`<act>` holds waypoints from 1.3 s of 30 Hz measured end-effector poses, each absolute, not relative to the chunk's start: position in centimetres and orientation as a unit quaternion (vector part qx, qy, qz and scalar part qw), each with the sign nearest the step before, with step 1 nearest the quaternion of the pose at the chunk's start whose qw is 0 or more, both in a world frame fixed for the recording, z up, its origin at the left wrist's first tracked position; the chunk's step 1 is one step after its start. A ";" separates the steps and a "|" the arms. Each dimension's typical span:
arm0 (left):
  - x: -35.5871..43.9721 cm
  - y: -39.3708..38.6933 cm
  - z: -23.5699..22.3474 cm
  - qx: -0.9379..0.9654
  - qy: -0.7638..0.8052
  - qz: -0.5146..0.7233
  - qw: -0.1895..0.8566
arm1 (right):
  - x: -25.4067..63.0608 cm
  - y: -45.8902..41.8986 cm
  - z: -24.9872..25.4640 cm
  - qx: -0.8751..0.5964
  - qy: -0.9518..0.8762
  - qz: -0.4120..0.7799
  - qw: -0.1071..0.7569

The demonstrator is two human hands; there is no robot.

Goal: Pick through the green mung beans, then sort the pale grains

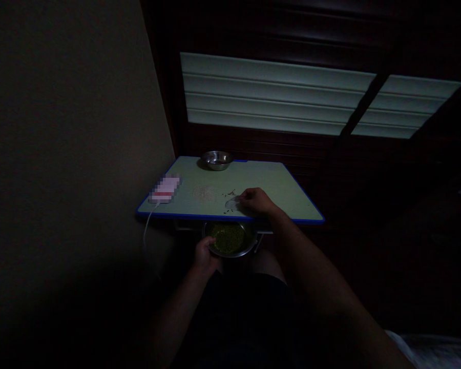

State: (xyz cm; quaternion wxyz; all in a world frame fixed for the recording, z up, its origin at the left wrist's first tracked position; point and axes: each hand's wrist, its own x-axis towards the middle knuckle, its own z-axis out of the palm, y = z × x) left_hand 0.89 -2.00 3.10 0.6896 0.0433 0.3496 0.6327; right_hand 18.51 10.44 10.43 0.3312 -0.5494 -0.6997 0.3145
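Note:
My left hand (206,254) is closed on the rim of a metal bowl (233,254), held just below the table's near edge. Small green beans or grains (230,238) lie in this bowl. Over the tabletop, my right hand (256,200) has its fingers pinched on a small, pale, translucent piece (232,204), too dim to name. Dark little bits (229,193) are scattered on the table around that piece. To its left spreads a thin patch of pale grains (205,193).
The light green table (253,174) has a blue edge. A second metal bowl (217,161) stands at its back. On the left lies a phone-like object (166,188), blurred out, with a white cable (146,225) hanging down. A wall (80,128) rises at left, slatted doors (276,97) behind.

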 end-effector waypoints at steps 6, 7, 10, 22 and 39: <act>0.6 -1.9 3.0 0.039 0.368 0.619 0.692 | 17.4 10.5 10.1 -0.544 -0.724 0.300 0.299; 0.6 -1.9 3.0 0.041 0.367 0.620 0.692 | 17.4 10.5 10.2 -0.542 -0.725 0.302 0.298; 0.7 -2.0 3.1 0.045 0.362 0.620 0.694 | 17.3 10.3 10.2 -0.536 -0.724 0.321 0.294; 0.7 -1.9 3.5 0.031 0.356 0.624 0.695 | 16.8 8.9 11.2 -0.486 -0.706 0.420 0.297; 0.8 -2.2 3.7 0.022 0.373 0.609 0.699 | 18.6 11.8 9.4 -0.543 -0.618 0.291 0.488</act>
